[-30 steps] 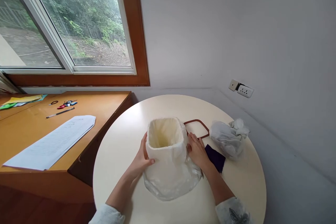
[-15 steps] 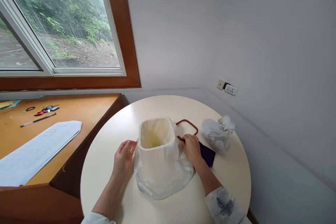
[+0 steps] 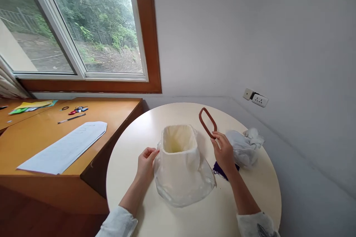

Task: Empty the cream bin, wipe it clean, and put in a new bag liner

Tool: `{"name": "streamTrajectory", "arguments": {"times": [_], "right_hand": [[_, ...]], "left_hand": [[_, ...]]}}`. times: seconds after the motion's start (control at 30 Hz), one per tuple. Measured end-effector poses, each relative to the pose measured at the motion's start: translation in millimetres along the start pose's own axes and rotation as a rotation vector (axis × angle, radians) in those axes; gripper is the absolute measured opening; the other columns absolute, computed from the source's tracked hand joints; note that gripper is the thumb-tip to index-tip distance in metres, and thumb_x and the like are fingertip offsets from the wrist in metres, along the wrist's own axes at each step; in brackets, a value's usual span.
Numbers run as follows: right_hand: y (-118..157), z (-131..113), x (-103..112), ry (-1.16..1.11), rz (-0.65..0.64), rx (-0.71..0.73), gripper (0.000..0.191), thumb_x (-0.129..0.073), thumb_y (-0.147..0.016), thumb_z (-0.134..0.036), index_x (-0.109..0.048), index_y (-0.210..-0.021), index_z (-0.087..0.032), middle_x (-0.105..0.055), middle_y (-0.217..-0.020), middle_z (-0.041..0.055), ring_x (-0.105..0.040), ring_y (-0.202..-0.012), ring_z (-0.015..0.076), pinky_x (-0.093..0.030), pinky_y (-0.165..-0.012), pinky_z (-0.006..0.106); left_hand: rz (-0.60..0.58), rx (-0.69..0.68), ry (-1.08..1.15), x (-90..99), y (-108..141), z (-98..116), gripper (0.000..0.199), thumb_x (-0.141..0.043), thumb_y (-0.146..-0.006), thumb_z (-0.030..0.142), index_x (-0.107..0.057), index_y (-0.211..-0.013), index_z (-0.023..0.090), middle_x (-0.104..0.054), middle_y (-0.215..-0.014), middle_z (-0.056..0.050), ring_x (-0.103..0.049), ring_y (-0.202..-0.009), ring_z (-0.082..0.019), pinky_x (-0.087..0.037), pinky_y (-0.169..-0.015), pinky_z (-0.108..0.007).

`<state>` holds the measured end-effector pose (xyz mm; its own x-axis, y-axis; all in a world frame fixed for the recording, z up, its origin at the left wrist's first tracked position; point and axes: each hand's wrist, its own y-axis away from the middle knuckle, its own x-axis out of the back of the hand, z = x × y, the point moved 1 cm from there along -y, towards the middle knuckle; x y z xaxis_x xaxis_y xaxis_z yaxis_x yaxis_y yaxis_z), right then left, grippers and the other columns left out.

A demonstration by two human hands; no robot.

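Note:
A cream bin [image 3: 179, 166] stands upright on the round table, its mouth up. A clear plastic bag [image 3: 180, 197] lines it, folds over the rim and spreads around the base. At the bin's left side, my left hand [image 3: 146, 163] pinches the edge of the bag. My right hand [image 3: 224, 152] grips a reddish-brown rounded rectangular ring [image 3: 208, 123] by its lower end, raised above the table to the right of the bin. Partly behind my right wrist lies a dark purple cloth [image 3: 220, 170].
A bundled whitish plastic bag [image 3: 244, 147] rests at the right of the round table [image 3: 130, 144]. On the wooden desk [image 3: 119, 111] to the left are papers [image 3: 65, 148], a pen [image 3: 71, 119] and keys [image 3: 78, 110]. Walls stand behind and right.
My right hand has lifted the brown ring off the table and tilted it up. My left hand has closed on the bag's edge. The view has turned left.

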<state>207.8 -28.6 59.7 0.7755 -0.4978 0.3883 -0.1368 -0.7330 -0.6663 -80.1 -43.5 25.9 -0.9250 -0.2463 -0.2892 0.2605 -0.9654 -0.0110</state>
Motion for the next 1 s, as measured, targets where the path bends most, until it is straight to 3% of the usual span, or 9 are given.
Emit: {"name": "streamTrajectory", "arguments": {"times": [0.17, 0.3, 0.47, 0.6, 0.77, 1.0], "right_hand": [[-14, -41, 24, -0.02, -0.184, 0.222, 0.013, -0.047, -0.087, -0.019, -0.056, -0.096, -0.022, -0.056, -0.114, 0.0075, -0.053, -0.108, 0.0194, -0.044, -0.093, 0.039], [-20, -64, 34, -0.028, -0.381, 0.347, 0.017, -0.044, -0.088, -0.016, -0.055, -0.099, -0.023, -0.052, -0.121, 0.008, -0.05, -0.113, 0.0185, -0.045, -0.093, 0.036], [-20, -77, 34, 0.003, -0.562, 0.388, 0.02, -0.039, -0.09, -0.015, -0.054, -0.101, -0.023, -0.046, -0.127, 0.0079, -0.049, -0.115, 0.0183, -0.047, -0.091, 0.033], [-18, -81, 31, 0.006, -0.635, 0.367, 0.021, -0.038, -0.091, -0.016, -0.055, -0.101, -0.024, -0.044, -0.13, 0.0073, -0.05, -0.114, 0.0181, -0.047, -0.092, 0.033], [-18, -81, 25, -0.009, -0.661, 0.353, 0.021, -0.038, -0.09, -0.016, -0.056, -0.098, -0.023, -0.044, -0.13, 0.0075, -0.051, -0.113, 0.0183, -0.047, -0.093, 0.034], [-19, -79, 22, -0.014, -0.656, 0.324, 0.022, -0.038, -0.09, -0.015, -0.057, -0.098, -0.023, -0.047, -0.128, 0.0082, -0.048, -0.118, 0.0186, -0.046, -0.096, 0.035]], "left_hand": [[0.052, -0.108, -0.074, 3.8, -3, 13, 0.02, -0.068, -0.065, 0.025, -0.051, -0.061, 0.017, -0.054, -0.068, 0.003, -0.057, -0.073, -0.013, -0.045, -0.074, -0.026], [0.045, -0.24, -0.154, 2.0, 2, 39, 0.02, -0.066, -0.07, 0.028, -0.051, -0.063, 0.017, -0.056, -0.071, 0.002, -0.06, -0.081, -0.016, -0.045, -0.082, -0.03], [-0.031, -0.371, -0.324, -9.6, 14, 82, 0.016, -0.061, -0.077, 0.03, -0.056, -0.069, 0.017, -0.061, -0.075, -0.001, -0.059, -0.082, -0.016, -0.046, -0.081, -0.031], [-0.169, -0.382, -0.464, -18.7, 17, 104, 0.021, -0.054, -0.083, 0.035, -0.062, -0.091, 0.018, -0.064, -0.099, -0.007, -0.058, -0.097, -0.02, -0.046, -0.086, -0.033], [-0.349, -0.347, -0.539, -23.9, 14, 101, 0.039, -0.048, -0.087, 0.039, -0.05, -0.123, 0.023, -0.049, -0.132, -0.007, -0.044, -0.123, -0.023, -0.037, -0.103, -0.039], [-0.432, -0.329, -0.621, -26.7, 10, 86, 0.045, -0.047, -0.087, 0.04, -0.042, -0.13, 0.029, -0.04, -0.141, -0.003, -0.033, -0.132, -0.022, -0.031, -0.109, -0.041]]}}
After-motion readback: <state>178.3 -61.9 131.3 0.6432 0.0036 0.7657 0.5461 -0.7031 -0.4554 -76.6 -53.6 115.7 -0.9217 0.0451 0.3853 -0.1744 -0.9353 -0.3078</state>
